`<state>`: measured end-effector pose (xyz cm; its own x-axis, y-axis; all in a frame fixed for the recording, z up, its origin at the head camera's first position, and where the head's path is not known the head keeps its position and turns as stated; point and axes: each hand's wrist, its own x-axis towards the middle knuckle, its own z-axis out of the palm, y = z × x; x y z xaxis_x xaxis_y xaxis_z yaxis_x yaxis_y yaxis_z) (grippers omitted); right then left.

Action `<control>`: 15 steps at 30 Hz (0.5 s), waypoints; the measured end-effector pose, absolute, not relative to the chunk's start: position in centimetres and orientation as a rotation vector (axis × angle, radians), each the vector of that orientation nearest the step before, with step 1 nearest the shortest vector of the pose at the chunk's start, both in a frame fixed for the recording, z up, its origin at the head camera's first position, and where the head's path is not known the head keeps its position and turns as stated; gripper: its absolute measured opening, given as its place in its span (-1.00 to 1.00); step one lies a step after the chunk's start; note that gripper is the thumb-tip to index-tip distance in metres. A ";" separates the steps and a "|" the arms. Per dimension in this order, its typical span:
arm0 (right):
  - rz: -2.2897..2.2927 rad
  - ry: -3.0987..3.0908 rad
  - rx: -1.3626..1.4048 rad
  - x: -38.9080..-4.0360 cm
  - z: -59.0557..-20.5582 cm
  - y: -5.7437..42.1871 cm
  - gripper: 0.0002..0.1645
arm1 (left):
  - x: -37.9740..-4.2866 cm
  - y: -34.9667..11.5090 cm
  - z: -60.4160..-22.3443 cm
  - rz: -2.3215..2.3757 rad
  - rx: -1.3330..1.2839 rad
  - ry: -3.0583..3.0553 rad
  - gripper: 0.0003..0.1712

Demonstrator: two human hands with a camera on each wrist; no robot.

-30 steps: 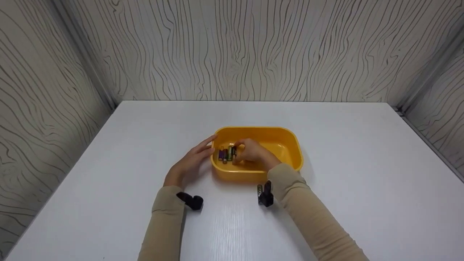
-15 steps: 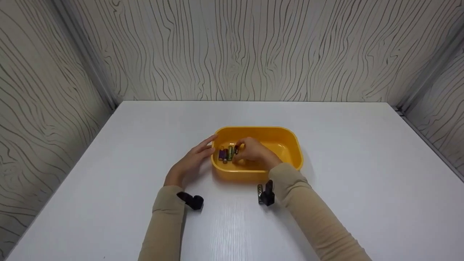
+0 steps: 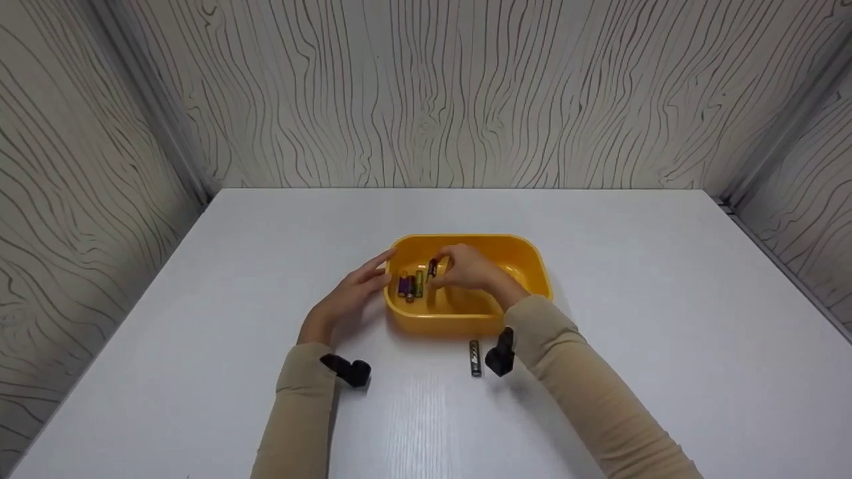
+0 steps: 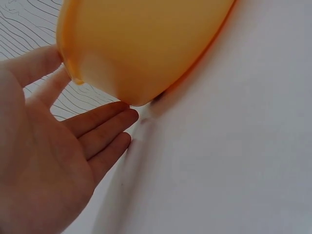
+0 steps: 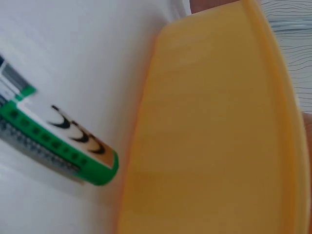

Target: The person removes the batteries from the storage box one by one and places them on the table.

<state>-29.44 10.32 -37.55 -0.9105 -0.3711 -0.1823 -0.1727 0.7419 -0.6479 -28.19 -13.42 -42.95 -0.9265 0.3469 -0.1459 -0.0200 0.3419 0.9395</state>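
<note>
A yellow plastic tub (image 3: 439,324) stands on the white table. My left hand (image 3: 346,298) rests against its left end with straight fingers; in the left wrist view the fingertips (image 4: 129,116) meet the tub's outer wall. Inside the tub my right hand (image 3: 471,269) pinches a dark battery (image 3: 432,268) between thumb and fingers, tilted and raised above the floor. To its left a purple battery (image 3: 403,286), a dark reddish battery (image 3: 411,287) and a green battery (image 3: 419,283) lie side by side. In the right wrist view the tub wall hides most of the right hand.
Another battery (image 5: 63,136), green, white and black with an orange-brown patch, lies on the table (image 3: 619,372) in front of the tub, beside the right wrist's black camera (image 3: 500,352). Wood-patterned panels (image 3: 426,93) enclose the table's back and sides.
My right hand has lifted the dark battery away from the row and drawn back slightly to the right. The battery on the table now shows fully. My left hand keeps its place at the tub.
</note>
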 end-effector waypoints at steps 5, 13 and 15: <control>-0.963 2.649 -0.519 -28.9 -37.3 11.1 -0.28 | -28.1 -13.4 -42.9 1.588 0.291 2.320 -0.42; -0.980 2.639 -0.482 -28.1 -37.0 12.1 -0.26 | -28.3 -13.4 -42.9 1.571 0.271 2.310 -0.44; -0.998 2.629 -0.481 -27.9 -37.0 12.4 -0.27 | -28.3 -13.4 -42.9 1.577 0.257 2.298 -0.43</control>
<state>-27.95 12.41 -36.97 -0.9029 -0.4038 -0.1472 -0.2043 0.7046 -0.6796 -28.26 -13.35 -42.88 -0.9256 0.3354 -0.1754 -0.0430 0.3671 0.9292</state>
